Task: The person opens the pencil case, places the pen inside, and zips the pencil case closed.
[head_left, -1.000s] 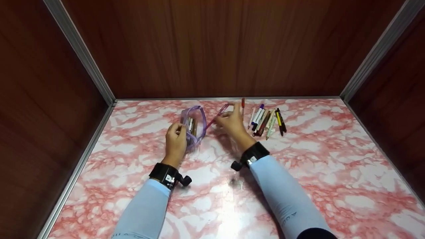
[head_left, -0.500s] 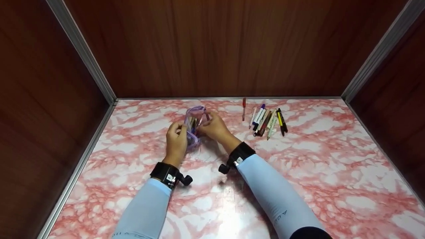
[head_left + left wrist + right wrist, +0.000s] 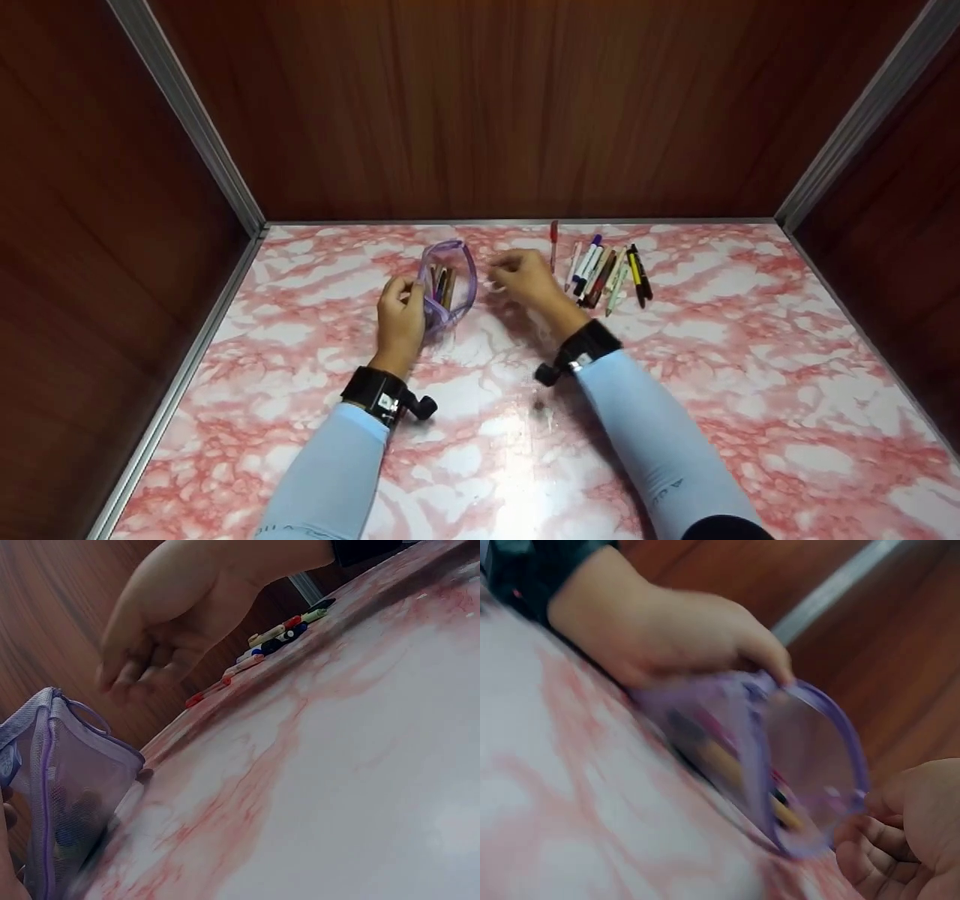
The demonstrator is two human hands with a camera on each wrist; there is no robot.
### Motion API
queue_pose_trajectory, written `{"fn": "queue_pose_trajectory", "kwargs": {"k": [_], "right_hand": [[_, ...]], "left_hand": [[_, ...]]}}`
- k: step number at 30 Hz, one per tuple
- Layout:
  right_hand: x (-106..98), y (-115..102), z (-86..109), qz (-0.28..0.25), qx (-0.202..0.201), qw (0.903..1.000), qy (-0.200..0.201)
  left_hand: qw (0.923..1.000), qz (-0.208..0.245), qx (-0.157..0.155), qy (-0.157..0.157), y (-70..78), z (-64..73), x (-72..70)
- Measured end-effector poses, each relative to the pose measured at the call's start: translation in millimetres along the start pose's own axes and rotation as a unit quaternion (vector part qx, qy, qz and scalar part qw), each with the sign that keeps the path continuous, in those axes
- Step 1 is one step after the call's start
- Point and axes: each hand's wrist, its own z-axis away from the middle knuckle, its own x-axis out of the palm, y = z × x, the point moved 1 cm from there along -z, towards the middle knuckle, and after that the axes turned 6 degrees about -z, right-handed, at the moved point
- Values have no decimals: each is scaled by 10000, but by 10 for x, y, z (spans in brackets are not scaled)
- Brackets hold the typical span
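My left hand (image 3: 401, 319) pinches the near left edge of a purple mesh pencil pouch (image 3: 90, 757), whose mouth gapes toward the right. Several pens and pencils (image 3: 444, 288) lie inside it, partly hidden by the mesh. To the right of the mouth, my right hand (image 3: 527, 281) hovers above the table with loosely curled fingers and nothing in them. In the right wrist view the fingers (image 3: 870, 855) appear close beside the pouch's rim (image 3: 855, 757).
A red-capped pen (image 3: 553, 244) lies alone behind the right hand. Further right is a loose group of markers and pencils (image 3: 600, 274), with a yellow and black pen (image 3: 636, 276) at its outer side. Wood-patterned panels (image 3: 510, 112) enclose the marbled table (image 3: 480, 450) at the back and sides.
The right hand carried a pink pen to the pouch, put it inside, then drew back to the right without it. The left hand has kept its hold on the pouch.
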Motion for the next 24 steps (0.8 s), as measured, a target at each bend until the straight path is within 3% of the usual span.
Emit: {"fn": "queue_pose_trajectory", "kwargs": {"k": [6, 11, 15, 18, 24], "right_hand": [[-680, 99, -7, 227, -102, 9990, 363], [-1157, 142, 57, 1146, -324, 9881, 973], [-1473, 227, 146, 2006, -505, 9683, 1400], [-1680, 315, 240, 2325, -497, 9574, 1641], [-1951, 444, 413, 2483, -139, 9563, 1536]], "left_hand": [[10000, 8, 29, -29, -13, -2, 10], [10000, 46, -3, -68, -1, 13, 1], [10000, 33, 41, -66, 3, 15, -4], [9999, -11, 104, -100, 4, 12, -3], [9999, -23, 97, -108, 3, 14, -1]]}}
